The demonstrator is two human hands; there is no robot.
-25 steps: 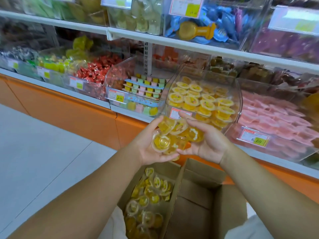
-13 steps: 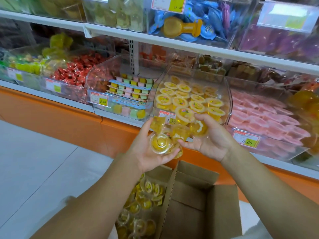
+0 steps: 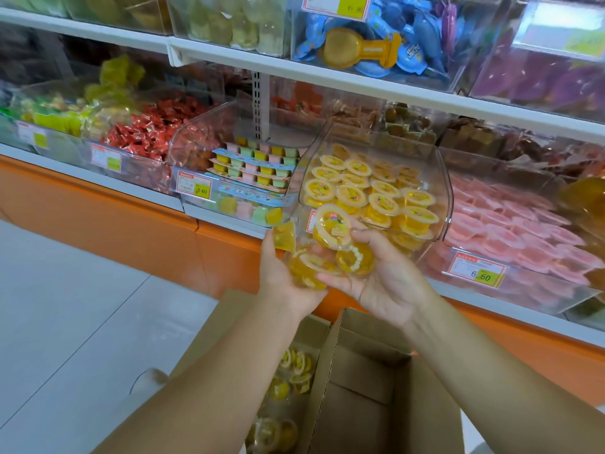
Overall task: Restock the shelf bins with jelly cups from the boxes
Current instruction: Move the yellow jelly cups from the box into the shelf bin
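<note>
Bright even light, soft shadows; glare on clear bins; shelf bows at edges, corners blurred.

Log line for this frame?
left hand + right hand: hold yellow jelly cups | position: in front of yellow-cup bin | box: more cups inside

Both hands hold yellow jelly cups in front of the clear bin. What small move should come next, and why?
Probably raise both hands over the front edge of the bin and release the cups inside. The left hand and right hand cradle several cups low before the bin, which holds matching yellow cups; the held ones are not inside yet.
</note>
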